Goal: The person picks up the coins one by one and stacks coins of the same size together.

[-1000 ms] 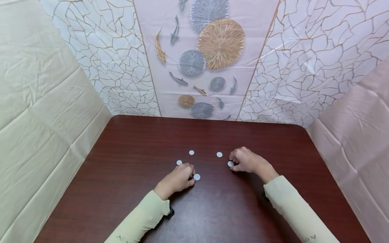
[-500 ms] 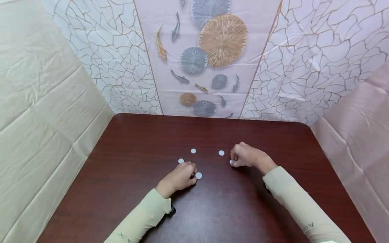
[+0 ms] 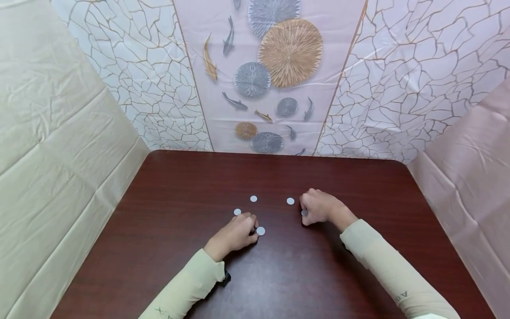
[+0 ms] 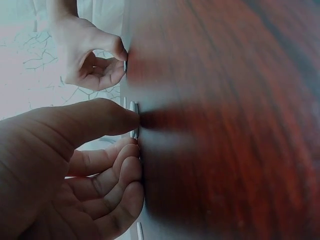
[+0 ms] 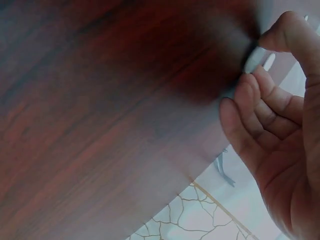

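Observation:
Several flat white discs lie on a dark reddish-brown table. My left hand (image 3: 234, 234) rests on the tabletop and pinches the edges of one disc (image 3: 260, 231) between thumb and forefinger; the left wrist view shows the thumb (image 4: 122, 117) against that disc. Farther right, my right hand (image 3: 322, 208) pinches another disc (image 3: 304, 213), partly hidden by its fingers. Seen from the right wrist, this disc (image 5: 255, 60) sits between thumb and forefinger, slightly tilted, its lower edge at or close to the wood. The other fingers of both hands are curled.
Beyond the left hand lie two loose discs, one (image 3: 237, 212) close to its knuckles and one (image 3: 253, 199) farther back. A third disc (image 3: 290, 201) lies just left of the right hand. Patterned cloth (image 3: 259, 106) hangs behind the table (image 3: 191, 186), with plain cloth on both sides.
The right thumb and forefinger have drawn in around their disc, which now looks darker and tilted. My left hand stays on its disc. The head view has shifted slightly.

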A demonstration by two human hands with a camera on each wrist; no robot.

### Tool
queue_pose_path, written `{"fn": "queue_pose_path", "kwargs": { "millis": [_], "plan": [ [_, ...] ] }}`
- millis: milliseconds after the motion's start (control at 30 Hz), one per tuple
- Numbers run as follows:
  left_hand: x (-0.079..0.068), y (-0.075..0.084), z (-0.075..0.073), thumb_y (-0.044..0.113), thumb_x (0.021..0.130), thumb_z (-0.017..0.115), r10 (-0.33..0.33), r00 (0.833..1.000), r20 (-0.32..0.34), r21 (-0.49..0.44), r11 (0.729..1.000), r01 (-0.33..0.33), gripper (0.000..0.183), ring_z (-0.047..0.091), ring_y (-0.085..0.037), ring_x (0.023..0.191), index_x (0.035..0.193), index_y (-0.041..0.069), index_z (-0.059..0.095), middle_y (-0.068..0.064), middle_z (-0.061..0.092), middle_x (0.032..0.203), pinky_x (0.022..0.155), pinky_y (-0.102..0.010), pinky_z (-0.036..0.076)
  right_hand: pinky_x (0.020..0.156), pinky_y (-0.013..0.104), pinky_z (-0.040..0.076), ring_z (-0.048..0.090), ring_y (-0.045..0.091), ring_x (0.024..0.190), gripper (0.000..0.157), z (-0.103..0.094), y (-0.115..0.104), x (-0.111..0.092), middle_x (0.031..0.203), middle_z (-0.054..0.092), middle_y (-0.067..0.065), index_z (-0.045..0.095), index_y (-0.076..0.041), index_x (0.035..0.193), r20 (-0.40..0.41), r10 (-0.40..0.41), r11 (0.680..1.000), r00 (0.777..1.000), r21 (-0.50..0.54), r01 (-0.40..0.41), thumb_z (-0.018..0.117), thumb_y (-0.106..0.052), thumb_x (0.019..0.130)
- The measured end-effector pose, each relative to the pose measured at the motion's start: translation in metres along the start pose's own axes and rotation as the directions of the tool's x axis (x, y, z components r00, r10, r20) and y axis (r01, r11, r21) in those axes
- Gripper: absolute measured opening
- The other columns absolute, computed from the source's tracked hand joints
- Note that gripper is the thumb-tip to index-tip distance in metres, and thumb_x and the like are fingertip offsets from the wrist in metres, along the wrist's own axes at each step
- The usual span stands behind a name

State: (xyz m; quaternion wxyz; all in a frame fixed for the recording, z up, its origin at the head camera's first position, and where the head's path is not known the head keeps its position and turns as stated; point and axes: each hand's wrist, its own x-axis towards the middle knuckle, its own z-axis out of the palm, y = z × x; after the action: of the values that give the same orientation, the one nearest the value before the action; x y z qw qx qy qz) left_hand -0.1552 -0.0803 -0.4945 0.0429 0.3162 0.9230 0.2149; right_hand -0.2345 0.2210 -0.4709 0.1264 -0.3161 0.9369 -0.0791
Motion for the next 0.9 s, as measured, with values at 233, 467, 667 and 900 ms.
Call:
{"fn": "queue_pose_path", "kwargs": {
  "millis": [233, 467, 667, 900],
  "plan": [
    [0.000, -0.001, 0.001, 0.010, 0.090, 0.077, -0.001, 1.000, 0.008, -0.011, 1.000, 0.001, 0.013, 0.055, -0.016, 0.080, 0.096, 0.002, 0.069, -0.004, 0.062, 0.088, 0.071, -0.027, 0.050, 0.060, 0.027, 0.048, 0.051, 0.009, 0.060, 0.016, 0.005, 0.002, -0.001, 0.068, 0.058, -0.006, 0.064, -0.014, 0.077, -0.036, 0.012, 1.000, 0.999, 0.022, -0.011, 0.076, -0.018, 0.067],
    [0.000, -0.001, 0.001, 0.010, 0.090, 0.077, -0.002, 1.000, 0.010, -0.009, 1.000, 0.002, 0.013, 0.055, -0.016, 0.080, 0.096, 0.002, 0.069, -0.004, 0.062, 0.088, 0.071, -0.027, 0.050, 0.061, 0.026, 0.050, 0.054, 0.007, 0.059, 0.018, 0.007, 0.004, -0.005, 0.067, 0.059, -0.008, 0.067, -0.016, 0.079, -0.091, -0.019, 1.000, 0.996, 0.011, 0.020, 0.077, -0.020, 0.066],
    [-0.001, -0.001, 0.002, 0.010, 0.090, 0.077, -0.003, 1.000, 0.010, -0.013, 1.000, 0.003, 0.012, 0.054, -0.016, 0.080, 0.096, 0.003, 0.069, -0.004, 0.062, 0.089, 0.070, -0.027, 0.049, 0.060, 0.025, 0.050, 0.054, 0.005, 0.060, 0.018, 0.003, 0.004, -0.012, 0.070, 0.061, -0.009, 0.069, -0.014, 0.083, -0.107, -0.021, 1.000, 0.994, 0.013, 0.023, 0.076, -0.021, 0.067],
    [0.000, -0.001, 0.002, 0.010, 0.090, 0.077, 0.001, 1.000, 0.001, -0.002, 1.000, -0.001, 0.012, 0.056, -0.016, 0.081, 0.095, 0.003, 0.069, -0.004, 0.063, 0.089, 0.071, -0.028, 0.050, 0.056, 0.022, 0.046, 0.049, 0.002, 0.054, 0.014, -0.002, 0.002, -0.025, 0.065, 0.056, -0.010, 0.066, -0.014, 0.083, -0.117, -0.021, 0.999, 0.993, 0.036, 0.026, 0.073, -0.017, 0.071]
  ]
}}
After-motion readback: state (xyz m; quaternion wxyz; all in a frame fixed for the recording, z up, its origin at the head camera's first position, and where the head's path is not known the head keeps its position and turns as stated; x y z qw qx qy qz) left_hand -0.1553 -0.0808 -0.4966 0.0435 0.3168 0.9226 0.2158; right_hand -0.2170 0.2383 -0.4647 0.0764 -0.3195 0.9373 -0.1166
